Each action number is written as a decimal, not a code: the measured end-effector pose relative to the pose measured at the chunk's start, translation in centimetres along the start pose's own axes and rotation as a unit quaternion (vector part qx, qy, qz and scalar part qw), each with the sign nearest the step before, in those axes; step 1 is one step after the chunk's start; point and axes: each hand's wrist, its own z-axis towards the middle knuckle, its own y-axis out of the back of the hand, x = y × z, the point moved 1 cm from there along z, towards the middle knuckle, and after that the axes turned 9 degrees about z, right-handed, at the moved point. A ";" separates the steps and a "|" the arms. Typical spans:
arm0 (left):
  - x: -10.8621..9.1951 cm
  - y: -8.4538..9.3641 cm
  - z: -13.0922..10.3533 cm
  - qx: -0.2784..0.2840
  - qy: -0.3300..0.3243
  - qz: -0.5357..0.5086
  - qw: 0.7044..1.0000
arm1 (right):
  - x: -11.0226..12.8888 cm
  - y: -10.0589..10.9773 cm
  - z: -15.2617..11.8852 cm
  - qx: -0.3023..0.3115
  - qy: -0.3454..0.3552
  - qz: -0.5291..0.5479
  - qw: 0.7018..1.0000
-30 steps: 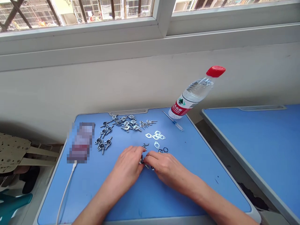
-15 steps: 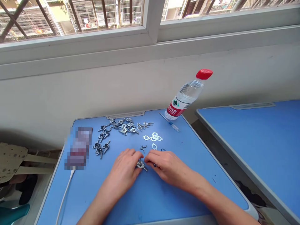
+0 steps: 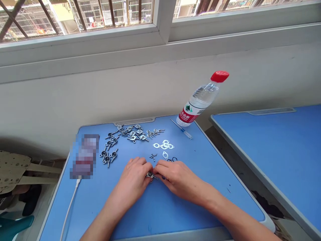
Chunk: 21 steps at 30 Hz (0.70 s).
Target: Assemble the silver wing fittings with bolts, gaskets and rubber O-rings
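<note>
My left hand (image 3: 134, 174) is closed on a small metal fitting (image 3: 149, 174) with a flange and a thin stem, held low over the blue table (image 3: 160, 214). My right hand (image 3: 180, 176) meets it from the right, thumb and forefinger pinched together at the fitting's edge. A small dark piece (image 3: 163, 177) shows among the right fingers; its kind is unclear. Just beyond the hands lie a few tiny screws (image 3: 153, 156), a single flat metal plate (image 3: 165, 155) and black rubber rings (image 3: 175, 159).
Farther back are overlapping flat plates (image 3: 164, 146), silver fittings (image 3: 136, 132) and fittings with black centres (image 3: 107, 159). A thin screwdriver (image 3: 182, 129) lies by a red-capped water bottle (image 3: 194, 108). At left, a blurred phone-like slab (image 3: 84, 157) has a white cable (image 3: 70, 211).
The right fingertips have moved left, up against the fitting. The fitting has tilted in my left hand, and the upright dark pin seen above it no longer shows. More black rings show.
</note>
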 end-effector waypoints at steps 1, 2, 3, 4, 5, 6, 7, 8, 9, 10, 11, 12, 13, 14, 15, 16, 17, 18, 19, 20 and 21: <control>0.0 0.0 0.0 -0.002 -0.001 0.003 1.000 | 0.0 0.0 0.0 0.002 0.004 -0.004 1.000; 0.0 0.0 0.0 -0.003 -0.001 0.006 1.000 | 0.1 -0.1 0.0 0.005 0.006 -0.009 1.000; 0.0 0.0 0.0 -0.004 0.000 0.009 1.000 | 0.1 -0.1 0.0 0.007 0.008 -0.014 1.000; 0.0 0.0 0.0 -0.003 0.001 0.012 1.000 | 0.1 -0.2 0.0 0.009 0.010 -0.019 1.000; 0.0 0.0 0.0 -0.003 0.002 0.013 1.000 | 0.1 -0.2 0.0 0.010 0.010 -0.024 1.000; 0.0 0.0 0.0 -0.002 0.003 0.015 1.000 | 0.1 -0.2 0.1 0.012 0.012 -0.029 0.999; 0.0 0.0 0.0 -0.001 0.002 0.015 1.000 | 0.1 -0.2 0.1 0.012 0.014 -0.032 0.999; 0.0 -0.1 0.0 -0.001 0.002 0.016 1.000 | 0.1 -0.2 0.1 0.012 0.017 -0.034 0.999; 0.0 -0.1 0.0 -0.002 0.000 0.016 1.000 | 0.1 -0.2 0.1 0.013 0.021 -0.036 0.999; 0.1 -0.1 0.0 -0.003 -0.001 0.016 1.000 | 0.2 -0.2 0.1 0.013 0.024 -0.040 0.999; 0.1 -0.2 0.0 -0.004 -0.002 0.016 1.000 | 0.2 -0.2 0.1 0.014 0.028 -0.045 0.998; 0.1 -0.2 0.1 -0.005 -0.002 0.017 1.000 | 0.2 -0.2 0.1 0.015 0.033 -0.052 0.998; 0.2 -0.3 0.1 -0.005 -0.002 0.018 1.000 | 0.1 -0.3 0.0 0.016 0.037 -0.059 0.997; 0.2 -0.3 0.1 -0.004 -0.001 0.019 1.000 | 0.1 -0.3 0.0 0.017 0.039 -0.067 0.997; 0.2 -0.3 0.1 -0.002 0.000 0.019 1.000 | 0.1 -0.4 -0.1 0.018 0.041 -0.074 0.996; 0.1 -0.2 0.1 0.000 0.002 0.020 1.000 | 0.1 -0.5 -0.1 0.019 0.042 -0.080 0.996; 0.1 -0.2 0.1 0.002 0.002 0.020 1.000 | 0.2 -0.5 -0.1 0.019 0.044 -0.084 0.995; 0.1 -0.2 0.1 0.003 0.002 0.020 1.000 | 0.2 -0.6 -0.2 0.020 0.045 -0.088 0.995; 0.1 -0.1 0.1 0.004 0.002 0.020 1.000 | 0.2 -0.6 -0.2 0.020 0.046 -0.090 0.995; 0.1 -0.1 0.1 0.003 0.002 0.020 1.000 | 0.2 -0.6 -0.2 0.019 0.046 -0.090 0.995; 0.1 -0.1 0.1 0.002 0.001 0.020 1.000 | 0.3 -0.6 -0.1 0.016 0.045 -0.090 0.995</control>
